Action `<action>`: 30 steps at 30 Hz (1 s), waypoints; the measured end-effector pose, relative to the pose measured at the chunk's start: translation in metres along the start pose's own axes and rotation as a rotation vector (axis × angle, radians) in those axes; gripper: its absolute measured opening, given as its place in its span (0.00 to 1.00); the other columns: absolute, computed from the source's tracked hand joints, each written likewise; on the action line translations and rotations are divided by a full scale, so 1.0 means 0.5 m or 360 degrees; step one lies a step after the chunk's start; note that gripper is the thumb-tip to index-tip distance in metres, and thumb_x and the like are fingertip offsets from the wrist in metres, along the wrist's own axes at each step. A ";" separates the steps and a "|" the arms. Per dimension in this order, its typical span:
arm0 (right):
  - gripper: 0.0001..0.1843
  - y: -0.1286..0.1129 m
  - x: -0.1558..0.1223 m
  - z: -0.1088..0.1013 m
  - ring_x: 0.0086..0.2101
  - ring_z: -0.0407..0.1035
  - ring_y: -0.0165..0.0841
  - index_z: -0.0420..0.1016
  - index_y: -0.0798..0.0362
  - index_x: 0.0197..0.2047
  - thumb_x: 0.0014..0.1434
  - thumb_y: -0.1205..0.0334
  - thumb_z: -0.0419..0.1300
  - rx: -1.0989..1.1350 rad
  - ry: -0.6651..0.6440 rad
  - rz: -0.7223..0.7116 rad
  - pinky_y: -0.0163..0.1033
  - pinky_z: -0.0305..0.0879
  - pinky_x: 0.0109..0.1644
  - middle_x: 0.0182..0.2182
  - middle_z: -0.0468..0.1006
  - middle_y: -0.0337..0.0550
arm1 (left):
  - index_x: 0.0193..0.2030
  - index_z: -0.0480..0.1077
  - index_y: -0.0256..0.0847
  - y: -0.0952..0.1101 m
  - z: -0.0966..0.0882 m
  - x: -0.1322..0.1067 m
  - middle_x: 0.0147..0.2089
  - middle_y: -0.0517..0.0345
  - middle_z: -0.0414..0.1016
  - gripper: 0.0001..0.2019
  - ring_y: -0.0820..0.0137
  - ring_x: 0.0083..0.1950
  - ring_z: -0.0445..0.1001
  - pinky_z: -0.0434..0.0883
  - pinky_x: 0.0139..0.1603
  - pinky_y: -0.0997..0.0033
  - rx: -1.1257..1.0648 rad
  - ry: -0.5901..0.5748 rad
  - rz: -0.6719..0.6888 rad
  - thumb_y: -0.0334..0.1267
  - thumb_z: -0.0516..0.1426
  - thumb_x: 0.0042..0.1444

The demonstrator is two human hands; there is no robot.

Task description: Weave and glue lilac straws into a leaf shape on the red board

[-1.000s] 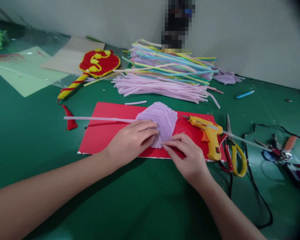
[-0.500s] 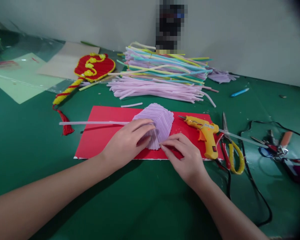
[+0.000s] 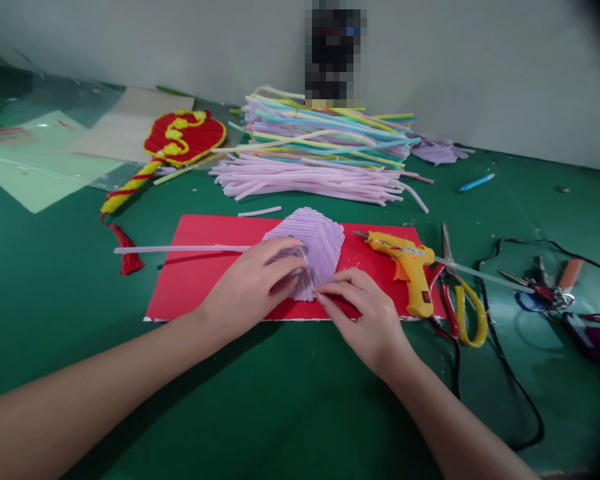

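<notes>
A lilac panel made of pipe cleaners laid side by side in a chevron lies on a red board. My left hand curls over the panel's left side, closed on a long lilac pipe cleaner whose free end sticks out to the left. Its fingers hide where that pipe cleaner meets the panel. At the panel's lower edge, the thumb and forefinger of my right hand are pinched together on the lilac strands. Exactly which strand they grip is too small to make out.
Right of my hands lie a yellow glue gun, its nozzle towards the panel, and pliers-like scissors with a black cord. Behind are bundled pipe cleaners, a red-and-yellow fan and a blue pen. Keys lie far right.
The whole view has shifted slightly, so things sit a little further left. Both hands keep nearly the same hold on the lilac pieces.
</notes>
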State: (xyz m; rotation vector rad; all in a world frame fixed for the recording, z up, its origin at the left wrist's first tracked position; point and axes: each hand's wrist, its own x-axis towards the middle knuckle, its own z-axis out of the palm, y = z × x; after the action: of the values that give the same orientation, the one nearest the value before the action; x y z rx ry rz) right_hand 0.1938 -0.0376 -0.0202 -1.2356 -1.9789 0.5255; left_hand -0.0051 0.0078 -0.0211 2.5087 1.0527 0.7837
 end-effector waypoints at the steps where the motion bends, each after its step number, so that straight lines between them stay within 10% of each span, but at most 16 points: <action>1: 0.07 0.000 0.000 0.000 0.37 0.70 0.32 0.76 0.52 0.39 0.60 0.69 0.58 -0.0001 -0.0004 0.0002 0.40 0.70 0.43 0.35 0.75 0.43 | 0.46 0.70 0.39 0.000 0.000 0.000 0.55 0.48 0.69 0.10 0.63 0.57 0.68 0.69 0.57 0.59 -0.0001 -0.0005 0.0007 0.29 0.52 0.60; 30: 0.08 -0.001 0.002 -0.003 0.38 0.69 0.34 0.75 0.52 0.39 0.60 0.70 0.56 -0.0058 -0.0015 0.0009 0.42 0.70 0.44 0.35 0.74 0.45 | 0.48 0.69 0.41 -0.004 0.004 -0.005 0.54 0.50 0.68 0.10 0.65 0.56 0.68 0.69 0.56 0.60 0.0010 -0.0010 -0.0002 0.29 0.52 0.61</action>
State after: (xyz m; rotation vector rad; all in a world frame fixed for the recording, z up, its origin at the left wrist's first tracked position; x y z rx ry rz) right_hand 0.1945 -0.0368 -0.0183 -1.2633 -2.0015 0.5004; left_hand -0.0066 0.0074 -0.0244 2.5139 1.0557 0.7729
